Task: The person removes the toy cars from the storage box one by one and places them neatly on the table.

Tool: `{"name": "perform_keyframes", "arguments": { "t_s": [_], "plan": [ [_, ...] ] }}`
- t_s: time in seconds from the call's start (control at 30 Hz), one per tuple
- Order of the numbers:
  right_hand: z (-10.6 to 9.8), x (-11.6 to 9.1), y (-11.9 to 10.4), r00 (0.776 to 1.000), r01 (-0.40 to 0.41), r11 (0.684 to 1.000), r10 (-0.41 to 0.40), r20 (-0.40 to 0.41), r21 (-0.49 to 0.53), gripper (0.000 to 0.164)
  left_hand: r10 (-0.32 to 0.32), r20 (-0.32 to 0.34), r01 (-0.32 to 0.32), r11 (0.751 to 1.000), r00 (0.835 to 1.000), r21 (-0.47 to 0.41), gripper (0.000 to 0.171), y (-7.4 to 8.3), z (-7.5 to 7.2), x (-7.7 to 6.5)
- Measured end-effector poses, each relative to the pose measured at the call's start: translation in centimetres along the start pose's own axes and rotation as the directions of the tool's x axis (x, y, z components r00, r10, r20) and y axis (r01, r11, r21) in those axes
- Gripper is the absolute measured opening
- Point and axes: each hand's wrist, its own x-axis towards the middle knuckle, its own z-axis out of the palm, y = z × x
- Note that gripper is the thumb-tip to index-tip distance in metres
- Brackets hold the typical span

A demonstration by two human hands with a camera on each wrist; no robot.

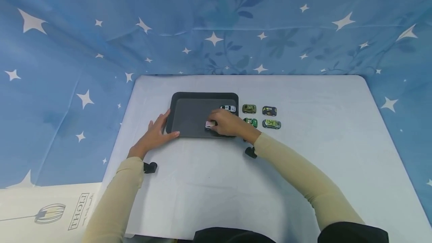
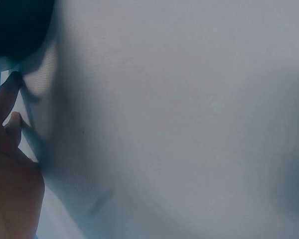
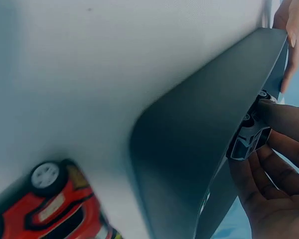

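A right hand (image 1: 227, 122) pinches a small toy car (image 1: 209, 125) at a grey tray (image 1: 190, 115)

In the head view, the pinched car is within the tray's outline, toward its near right part; whether it touches the floor, I cannot tell. A white-and-black car (image 1: 228, 108) sits near the far right corner, inside. The left hand (image 1: 152, 137), fingers extended and thumb spread, touches the tray's left end, grasping nothing. Right of the tray, on the white table (image 1: 202, 194), stand an olive car (image 1: 249, 108), a dark car (image 1: 269, 111), a lime car (image 1: 271, 124) and a partly hidden green car (image 1: 250, 122).

In the left wrist view, that hand shows at the left edge, below the tray's dark corner.

In the right wrist view, thumb and fingers grasp the toy car just beyond the tray's wall; a red car (image 3: 62, 214) stands outside it.
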Motion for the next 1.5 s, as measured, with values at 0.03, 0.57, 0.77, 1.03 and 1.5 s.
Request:
{"name": "perform_keyframes", "arguments": {
  "t_s": [0.03,0.57,0.77,1.03,1.5],
  "plan": [
    [-0.1,-0.2,0.1,1.0,0.004,1.0,-0.004,-0.006,0.004,0.022,0.0,0.0,0.0,1.0,1.0,0.002,0.101,0.0,0.0,0.0],
    [-2.4,-3.0,1.7,0.997,0.002,1.0,-0.001,-0.075,0.002,0.025,0.0,-0.002,0.0,1.0,1.0,0.017,0.101,0.1,0.2,0.0],
    [-3.7,-4.0,2.5,0.996,-0.044,0.999,0.043,-0.084,-0.012,0.027,-0.003,-0.015,0.003,1.0,1.0,0.012,0.101,0.0,0.2,0.0],
    [-4.7,-6.0,3.6,0.987,-0.118,0.993,0.118,-0.113,0.006,0.027,0.007,-0.002,-0.007,1.0,1.0,0.0,0.101,0.1,0.3,0.2],
    [-6.2,-9.4,6.2,0.949,-0.275,0.961,0.276,-0.15,0.026,0.03,-0.017,0.008,0.017,1.0,1.0,0.008,0.101,0.2,0.0,0.0]
  ]
}}
